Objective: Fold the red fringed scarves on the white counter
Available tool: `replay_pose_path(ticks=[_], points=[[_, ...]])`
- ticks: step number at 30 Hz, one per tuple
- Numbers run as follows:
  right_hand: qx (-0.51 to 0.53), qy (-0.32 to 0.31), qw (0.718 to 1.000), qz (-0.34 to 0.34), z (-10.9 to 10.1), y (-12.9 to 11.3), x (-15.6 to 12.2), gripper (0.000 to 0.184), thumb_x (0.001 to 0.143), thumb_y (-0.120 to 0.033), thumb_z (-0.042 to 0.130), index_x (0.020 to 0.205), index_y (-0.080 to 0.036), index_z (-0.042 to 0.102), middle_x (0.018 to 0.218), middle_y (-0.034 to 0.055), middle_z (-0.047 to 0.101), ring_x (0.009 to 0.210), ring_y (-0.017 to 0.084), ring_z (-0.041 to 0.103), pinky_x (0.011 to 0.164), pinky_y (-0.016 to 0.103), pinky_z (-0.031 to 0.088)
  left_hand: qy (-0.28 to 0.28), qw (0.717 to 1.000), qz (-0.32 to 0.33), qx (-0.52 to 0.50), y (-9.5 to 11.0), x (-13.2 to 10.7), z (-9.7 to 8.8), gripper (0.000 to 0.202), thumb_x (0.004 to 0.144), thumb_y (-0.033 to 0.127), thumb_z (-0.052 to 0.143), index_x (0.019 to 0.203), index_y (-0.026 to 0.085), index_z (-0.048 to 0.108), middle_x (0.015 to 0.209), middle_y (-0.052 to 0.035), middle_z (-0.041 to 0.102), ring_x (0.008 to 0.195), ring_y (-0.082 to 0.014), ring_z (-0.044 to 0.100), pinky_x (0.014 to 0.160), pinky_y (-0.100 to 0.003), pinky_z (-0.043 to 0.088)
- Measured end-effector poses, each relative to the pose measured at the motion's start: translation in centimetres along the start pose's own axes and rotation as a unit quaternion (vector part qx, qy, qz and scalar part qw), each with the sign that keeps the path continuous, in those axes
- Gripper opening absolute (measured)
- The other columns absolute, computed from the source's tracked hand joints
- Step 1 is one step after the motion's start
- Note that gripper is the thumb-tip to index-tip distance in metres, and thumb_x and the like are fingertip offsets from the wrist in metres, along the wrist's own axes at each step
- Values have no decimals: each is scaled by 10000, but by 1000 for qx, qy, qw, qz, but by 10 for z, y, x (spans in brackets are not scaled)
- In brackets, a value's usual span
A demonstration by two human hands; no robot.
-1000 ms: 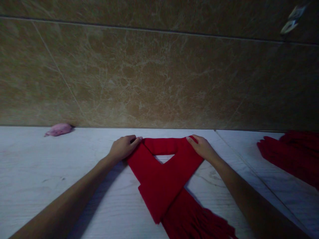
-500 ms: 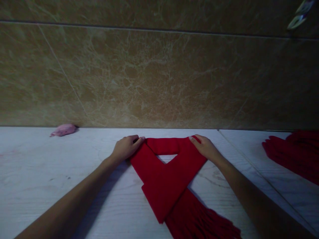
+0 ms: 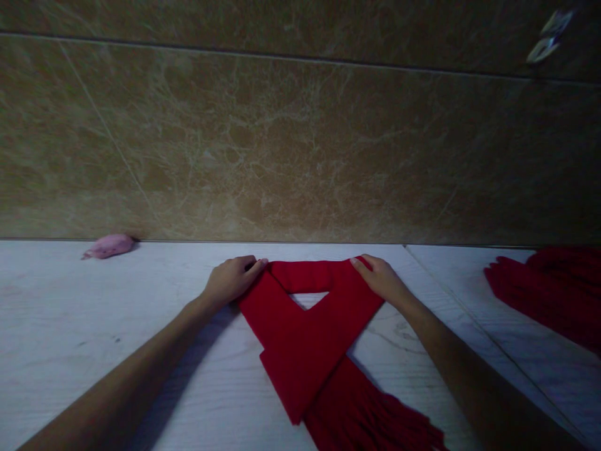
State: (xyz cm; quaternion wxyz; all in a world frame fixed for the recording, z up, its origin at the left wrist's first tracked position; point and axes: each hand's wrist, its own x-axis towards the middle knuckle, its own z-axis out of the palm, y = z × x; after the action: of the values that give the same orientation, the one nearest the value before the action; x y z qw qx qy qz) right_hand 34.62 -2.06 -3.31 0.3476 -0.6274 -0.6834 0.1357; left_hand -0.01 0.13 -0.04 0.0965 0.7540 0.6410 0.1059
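A red scarf (image 3: 305, 338) lies folded on the pale worktop (image 3: 70, 326) near the wall, its two bands crossing to leave a small triangular gap below a flat top edge; the fringed end trails toward the viewer. The left hand (image 3: 230, 280) pinches the upper left corner, fingers curled on the cloth. The right hand (image 3: 382, 279) presses flat on the upper right corner. A pink lump (image 3: 109, 245) sits against the marble wall (image 3: 300, 144); more red fabric (image 3: 549, 288) lies far right.
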Motion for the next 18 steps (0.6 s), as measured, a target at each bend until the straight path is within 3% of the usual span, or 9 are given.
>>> replay_pose_path(ticks=[5,8,13,15,18], points=[[-17,21,1000,11,2,-1,0,477,915,-621,354,669,-244,511,695,38,659,681,205,589,658,316,417,2,1000,4,-29,-3,0,1,582,953,663,271,899,246,674,922,-87,748,851,-269,673,689,-299,392],[-35,38,998,21,2,-2,0,513,950,-626,310,643,-246,465,635,23,614,629,189,555,612,305,378,34,997,11,-62,-3,0,0,532,937,648,297,847,234,620,840,-82,717,776,-251,642,669,-296,387],[-76,66,995,30,-1,-2,3,394,977,-505,363,777,-229,560,804,63,703,782,211,621,676,295,406,85,982,14,-165,5,1,-2,516,919,645,319,778,218,571,739,-55,679,677,-208,586,624,-276,397],[-99,69,992,40,0,-3,5,374,986,-467,381,802,-221,594,853,87,723,811,223,636,693,304,417,74,985,6,-158,7,2,-2,504,926,623,342,785,210,592,758,-65,697,696,-215,613,632,-277,410],[-132,68,987,59,2,-8,6,383,991,-464,418,819,-213,650,843,108,736,811,250,658,705,328,442,39,997,-15,-65,6,4,-3,478,957,573,372,815,202,638,824,-101,734,763,-250,671,677,-301,442]])
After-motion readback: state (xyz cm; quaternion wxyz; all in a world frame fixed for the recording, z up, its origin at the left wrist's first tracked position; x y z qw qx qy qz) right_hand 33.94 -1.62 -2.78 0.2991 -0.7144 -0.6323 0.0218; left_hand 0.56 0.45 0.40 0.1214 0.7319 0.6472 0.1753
